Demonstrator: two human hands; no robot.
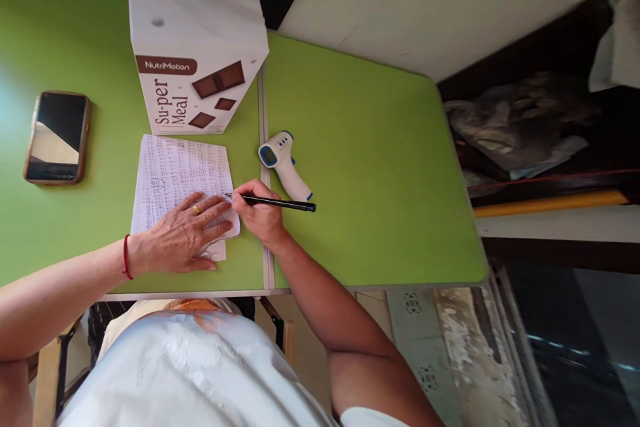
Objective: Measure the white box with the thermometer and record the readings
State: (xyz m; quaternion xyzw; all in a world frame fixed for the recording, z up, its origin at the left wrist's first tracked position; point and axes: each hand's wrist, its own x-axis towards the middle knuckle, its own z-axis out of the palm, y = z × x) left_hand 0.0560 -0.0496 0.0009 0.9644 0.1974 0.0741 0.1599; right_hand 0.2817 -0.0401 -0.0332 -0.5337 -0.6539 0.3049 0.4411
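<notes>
My left hand (193,230) lies flat with its fingers stretched out over the lower part of a handwritten sheet of paper (175,167), which rests on at least one more sheet. In my right hand (263,213) is a black pen (285,202), pinched between thumb and fingers. The pen's tip touches or hovers just over the paper's right side; I cannot tell which. Rows of small writing cover the page, partly hidden under my left hand. A white and blue infrared thermometer (286,163) lies just beyond my right hand.
A white NutriMotion box (200,27) stands upright behind the paper. To the left lies a phone (57,138) in a brown case. The green table (370,180) has a seam running down it beside the paper. Wrapped bundles (515,120) sit beyond its right edge.
</notes>
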